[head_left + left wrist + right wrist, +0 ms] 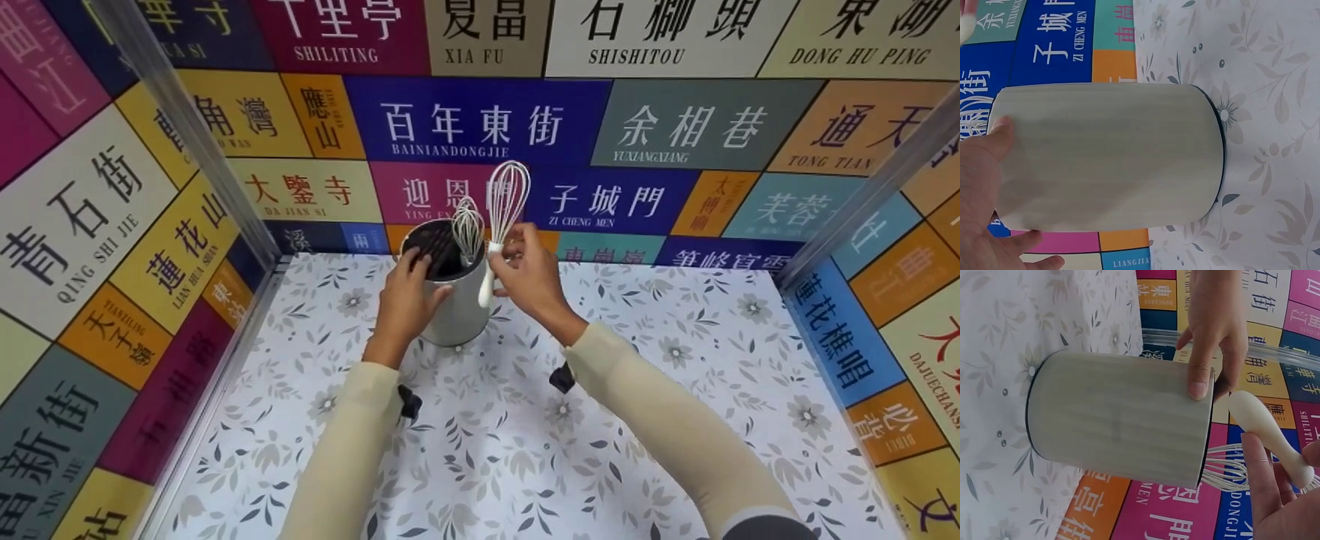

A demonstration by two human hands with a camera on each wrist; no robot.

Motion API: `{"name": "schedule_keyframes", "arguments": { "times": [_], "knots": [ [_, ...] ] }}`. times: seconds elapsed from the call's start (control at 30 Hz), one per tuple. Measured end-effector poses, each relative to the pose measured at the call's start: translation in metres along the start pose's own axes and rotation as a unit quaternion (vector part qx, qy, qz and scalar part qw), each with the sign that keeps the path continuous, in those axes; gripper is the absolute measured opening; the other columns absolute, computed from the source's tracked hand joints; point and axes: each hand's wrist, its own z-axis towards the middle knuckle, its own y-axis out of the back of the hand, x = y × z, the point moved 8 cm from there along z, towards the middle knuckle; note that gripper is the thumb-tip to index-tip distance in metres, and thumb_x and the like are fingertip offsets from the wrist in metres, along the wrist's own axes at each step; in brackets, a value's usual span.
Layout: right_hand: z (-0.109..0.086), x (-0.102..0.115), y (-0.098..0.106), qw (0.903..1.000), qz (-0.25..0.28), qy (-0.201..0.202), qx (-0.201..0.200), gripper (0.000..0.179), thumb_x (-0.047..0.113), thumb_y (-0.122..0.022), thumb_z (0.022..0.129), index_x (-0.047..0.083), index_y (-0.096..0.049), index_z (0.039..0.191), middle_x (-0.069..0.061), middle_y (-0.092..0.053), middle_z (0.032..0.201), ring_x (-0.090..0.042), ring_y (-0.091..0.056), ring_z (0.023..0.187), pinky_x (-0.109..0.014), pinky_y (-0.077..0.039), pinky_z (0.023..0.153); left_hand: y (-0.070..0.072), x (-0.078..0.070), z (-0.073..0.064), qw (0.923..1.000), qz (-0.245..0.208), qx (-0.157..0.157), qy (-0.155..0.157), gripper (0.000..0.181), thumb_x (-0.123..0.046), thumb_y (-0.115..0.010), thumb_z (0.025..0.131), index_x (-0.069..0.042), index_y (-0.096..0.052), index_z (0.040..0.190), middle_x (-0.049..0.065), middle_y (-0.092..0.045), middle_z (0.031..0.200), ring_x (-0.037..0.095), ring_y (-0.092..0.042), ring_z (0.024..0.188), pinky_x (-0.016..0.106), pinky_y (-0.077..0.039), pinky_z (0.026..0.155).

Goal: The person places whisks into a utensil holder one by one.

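Note:
A pale grey cylindrical utensil holder (457, 311) stands upright on the table, its inside dark with a slotted black part. My left hand (405, 296) grips its rim on the left, thumb against the outer wall. Inside leans a whisk (467, 234), wire loops up and its lower end hidden. With my right hand (531, 274) I pinch a second whisk with a white handle (487, 288) near its collar. That whisk is upright, loops up, just right of the holder; the right wrist view shows its handle (1266, 427) outside the rim.
The table (480, 457) has a white leaf-and-flower cover. Panels with coloured name blocks (480, 124) rise behind it and on both sides, joined by clear corner strips (195, 127). Small black devices (409, 403) sit under both wrists.

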Motion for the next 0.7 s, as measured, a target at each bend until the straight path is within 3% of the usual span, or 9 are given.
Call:
{"name": "schedule_keyframes", "arguments": {
  "times": [0.27, 0.47, 0.7],
  "knots": [
    [0.022, 0.022, -0.009, 0.998, -0.035, 0.049, -0.02, 0.041, 0.023, -0.066, 0.095, 0.008, -0.049, 0.13, -0.009, -0.068, 0.111, -0.022, -0.072, 0.092, -0.038, -0.063, 0.063, 0.0, -0.001, 0.0, 0.9999, 0.013, -0.004, -0.009, 0.068, -0.048, -0.068, 0.096, -0.007, -0.052, 0.148, 0.014, -0.037, 0.161, 0.041, -0.046, 0.14, 0.059, -0.045, 0.109],
    [0.033, 0.037, -0.016, 0.9869, -0.103, 0.113, -0.051, 0.037, 0.021, -0.065, 0.095, 0.007, -0.052, 0.127, -0.009, -0.071, 0.105, -0.018, -0.072, 0.092, -0.033, -0.061, 0.079, 0.001, -0.001, 0.0, 0.9998, 0.012, -0.006, -0.013, 0.067, -0.046, -0.069, 0.096, -0.006, -0.053, 0.147, 0.015, -0.038, 0.161, 0.041, -0.046, 0.14, 0.058, -0.044, 0.11],
    [0.039, 0.033, -0.032, 0.9839, -0.119, 0.125, -0.047, 0.034, 0.018, -0.065, 0.097, 0.009, -0.05, 0.126, -0.009, -0.069, 0.109, -0.018, -0.072, 0.095, -0.032, -0.06, 0.084, 0.0, 0.0, 0.001, 0.9999, 0.011, 0.001, -0.007, 0.069, -0.049, -0.067, 0.096, -0.007, -0.052, 0.149, 0.014, -0.037, 0.162, 0.04, -0.046, 0.141, 0.057, -0.044, 0.112]
  ]
}}
